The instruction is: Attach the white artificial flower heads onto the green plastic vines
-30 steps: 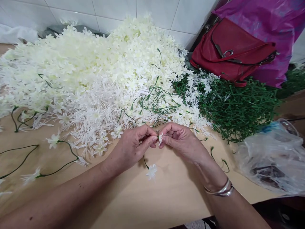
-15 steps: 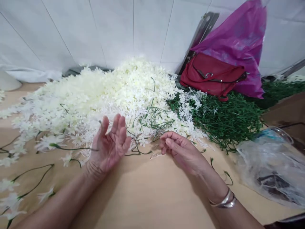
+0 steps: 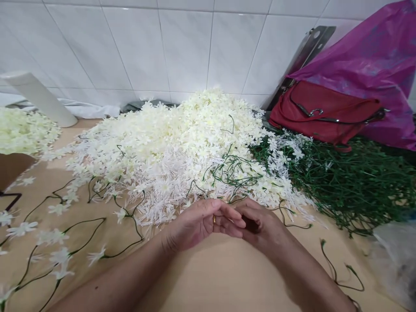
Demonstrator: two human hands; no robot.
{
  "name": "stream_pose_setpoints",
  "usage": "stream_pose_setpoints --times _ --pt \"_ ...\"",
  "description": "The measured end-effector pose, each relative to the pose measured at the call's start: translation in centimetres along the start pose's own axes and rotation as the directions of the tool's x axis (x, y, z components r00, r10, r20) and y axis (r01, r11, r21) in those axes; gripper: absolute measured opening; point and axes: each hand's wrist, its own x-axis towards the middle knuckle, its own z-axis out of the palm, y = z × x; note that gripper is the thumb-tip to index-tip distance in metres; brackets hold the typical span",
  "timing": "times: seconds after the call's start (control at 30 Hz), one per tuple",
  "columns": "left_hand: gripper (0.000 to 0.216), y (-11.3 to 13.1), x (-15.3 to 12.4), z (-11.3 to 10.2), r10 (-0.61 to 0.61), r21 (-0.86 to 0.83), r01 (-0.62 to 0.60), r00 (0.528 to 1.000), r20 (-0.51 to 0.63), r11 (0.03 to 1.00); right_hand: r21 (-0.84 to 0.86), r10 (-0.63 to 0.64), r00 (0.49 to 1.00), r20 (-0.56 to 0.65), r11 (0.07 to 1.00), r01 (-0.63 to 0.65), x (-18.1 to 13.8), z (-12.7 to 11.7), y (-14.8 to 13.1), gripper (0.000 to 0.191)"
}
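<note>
My left hand [image 3: 206,221] and my right hand [image 3: 268,223] meet at the fingertips just above the table. The left hand is open, its palm partly showing, with loosely bent fingers and a gold ring on one of them. A hollow shows between the bent fingers of my right hand, and I see nothing held in it; some of its fingertips are hidden. Right behind the hands lies a big heap of white artificial flowers [image 3: 162,138]. Loose green plastic stems [image 3: 235,171] rest on the heap's front.
Flowers joined to green stems [image 3: 87,223] lie at left. To the right are a pile of green stems [image 3: 351,186], a red handbag [image 3: 328,112], a purple plastic bag [image 3: 367,73] and a clear plastic bag [image 3: 393,251]. A white roll [image 3: 45,99] leans by the tiled wall [image 3: 185,47].
My hands have come together from apart, the left moving right and turning its palm inward. The view has shifted left, bringing the white roll and more flowers into sight.
</note>
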Motion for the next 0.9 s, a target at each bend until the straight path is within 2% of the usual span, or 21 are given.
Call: stream_pose_setpoints --times 0.07,0.13,0.27,0.33,0.43,0.5,0.6,0.67,0.7,0.77,0.83,0.9 --pt "0.041 0.0 0.0 0.1 0.003 0.048 -0.004 1.0 0.014 0.999 -0.114 -0.081 0.997 -0.008 0.99 0.079 0.1 0.2 0.2 0.014" --pt "0.039 -0.1 0.1 0.0 0.012 0.094 -0.015 0.999 0.035 0.995 -0.167 -0.103 0.994 -0.021 0.981 0.098 0.1 0.3 0.2 0.021" --pt "0.034 -0.1 0.1 -0.1 0.062 0.15 -0.066 0.998 0.033 0.986 -0.139 -0.046 0.994 -0.099 0.99 0.032 0.0 0.1 0.1 0.02" --pt "0.029 -0.1 0.1 -0.1 0.126 0.215 -0.119 0.992 -0.019 0.969 -0.077 0.034 0.982 -0.187 0.996 -0.05 -0.1 0.0 0.1 0.015" --pt "0.02 -0.2 0.0 0.2 0.275 0.404 -0.2 0.952 -0.137 0.893 0.094 0.137 0.927 -0.348 0.989 -0.111 -0.2 -0.1 -0.1 0.011" --pt "0.016 -0.4 0.0 0.5 0.332 0.525 -0.187 0.923 -0.196 0.83 0.233 0.199 0.897 -0.394 0.966 -0.112 -0.1 -0.1 -0.5 0.012" --pt "0.017 -0.9 0.0 0.9 0.35 0.643 -0.141 0.913 -0.21 0.753 0.361 0.273 0.868 -0.414 0.925 -0.119 0.1 -0.2 -1.1 0.015" --pt "0.018 -1.2 0.1 1.0 0.423 0.753 -0.164 0.891 -0.164 0.637 0.383 0.282 0.846 -0.452 0.918 -0.101 0.2 -0.3 -1.4 0.016" --pt "0.018 -1.2 0.1 1.0 0.486 0.818 -0.189 0.866 -0.122 0.542 0.387 0.281 0.838 -0.467 0.917 -0.092 0.2 -0.4 -1.5 0.017" --pt "0.017 -1.2 0.3 1.0 0.619 0.922 -0.236 0.785 -0.004 0.306 0.388 0.28 0.832 -0.479 0.918 -0.086 0.2 -0.6 -1.6 0.017" --pt "0.018 -1.0 0.4 1.1 0.703 0.966 -0.243 0.702 0.112 0.09 0.378 0.282 0.83 -0.481 0.921 -0.093 0.1 -0.7 -1.6 0.014" --pt "0.02 -0.7 0.6 1.3 0.739 0.975 -0.22 0.65 0.179 -0.042 0.351 0.282 0.828 -0.484 0.93 -0.111 0.0 -0.8 -1.5 0.014"
